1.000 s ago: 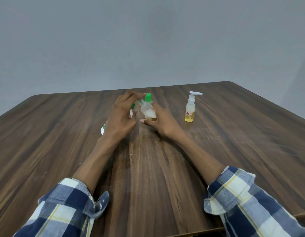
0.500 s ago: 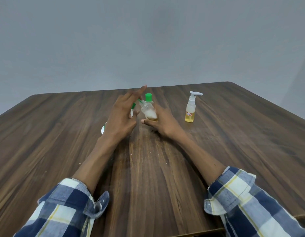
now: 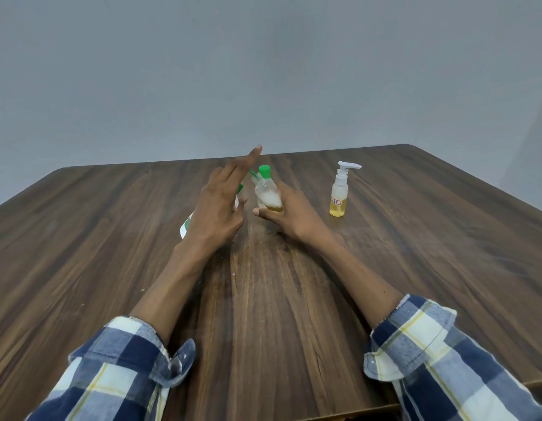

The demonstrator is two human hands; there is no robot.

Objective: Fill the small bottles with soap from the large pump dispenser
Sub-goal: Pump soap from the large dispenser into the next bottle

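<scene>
head view: the left hand [image 3: 216,208] has let go of the pump, fingers straight now. the right hand [image 3: 289,212] grasps the bottle [image 3: 267,194]. more soap is needed.

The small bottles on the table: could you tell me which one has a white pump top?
The free-standing small bottle, holding yellow liquid; the other, in the right hand, has a green cap.

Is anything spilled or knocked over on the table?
No spill shows. The small green-capped bottle leans tilted in the right hand, and a white and green container sits mostly hidden behind the left hand.
</scene>
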